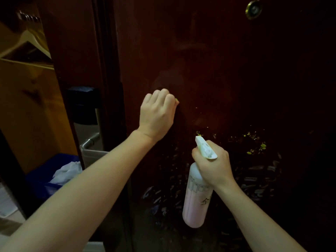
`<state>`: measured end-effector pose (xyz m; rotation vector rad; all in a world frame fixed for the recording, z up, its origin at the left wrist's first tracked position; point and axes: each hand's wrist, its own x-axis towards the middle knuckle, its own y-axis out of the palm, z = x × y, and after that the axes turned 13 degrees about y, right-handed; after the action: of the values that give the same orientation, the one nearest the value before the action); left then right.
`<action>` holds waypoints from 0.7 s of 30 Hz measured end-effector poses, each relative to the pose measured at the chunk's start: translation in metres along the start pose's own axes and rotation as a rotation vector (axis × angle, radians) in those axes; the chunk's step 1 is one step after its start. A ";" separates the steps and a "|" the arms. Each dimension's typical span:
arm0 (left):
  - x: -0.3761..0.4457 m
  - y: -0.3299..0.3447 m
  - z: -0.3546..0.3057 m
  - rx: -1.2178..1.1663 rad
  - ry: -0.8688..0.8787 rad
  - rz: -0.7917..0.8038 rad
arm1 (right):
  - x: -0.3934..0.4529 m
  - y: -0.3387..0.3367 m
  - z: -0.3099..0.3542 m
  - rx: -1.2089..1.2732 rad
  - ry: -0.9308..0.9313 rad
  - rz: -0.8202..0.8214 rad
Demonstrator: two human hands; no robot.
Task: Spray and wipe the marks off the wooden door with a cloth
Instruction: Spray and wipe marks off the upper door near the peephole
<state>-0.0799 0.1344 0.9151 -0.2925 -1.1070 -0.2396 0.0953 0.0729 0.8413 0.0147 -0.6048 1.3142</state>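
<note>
At the far left, a pale clothes hanger [27,40] is hanging in front of a wooden panel [27,106], and below it a blue bin [45,175] is standing on the floor with crumpled white paper [67,171] lying in it. Just beside the bin, a metal door handle [91,140] is sticking out under a dark lock box [82,104] on the edge of the door frame. The dark red wooden door [218,60] is filling the middle and the right of the view. The left hand [158,113] is pressing against the door with its fingers curled, and only a small yellow-green bit of the cloth [176,100] is showing at the fingertips, so the cloth is bunched inside this hand. To the right and lower, the right hand [212,166] is gripping the neck of 1 spray bottle [196,199], with its fingers wrapped around it under the white spray head [205,148]; the nozzle is pointing up toward the door. The bottle is holding pink liquid. Yellow-green marks [261,146] are sitting on the door to the right of the spray head, and pale grey marks [254,179] are spreading over the lower part of the door. High at the right, a brass peephole [253,9] is shining.
</note>
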 end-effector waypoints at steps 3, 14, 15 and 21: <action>0.003 0.009 -0.003 0.031 0.042 -0.033 | -0.002 -0.005 -0.003 0.020 -0.002 0.019; -0.004 0.012 -0.004 0.042 0.094 -0.039 | -0.004 -0.010 -0.006 0.018 -0.001 -0.007; -0.004 0.012 -0.004 0.044 0.093 -0.038 | -0.005 -0.010 -0.006 0.024 0.000 0.007; 0.001 0.013 -0.005 0.042 0.148 -0.032 | -0.009 -0.013 -0.007 0.018 0.010 -0.010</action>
<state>-0.0713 0.1444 0.9122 -0.2161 -0.9694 -0.2619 0.1085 0.0639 0.8363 0.0261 -0.5834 1.3097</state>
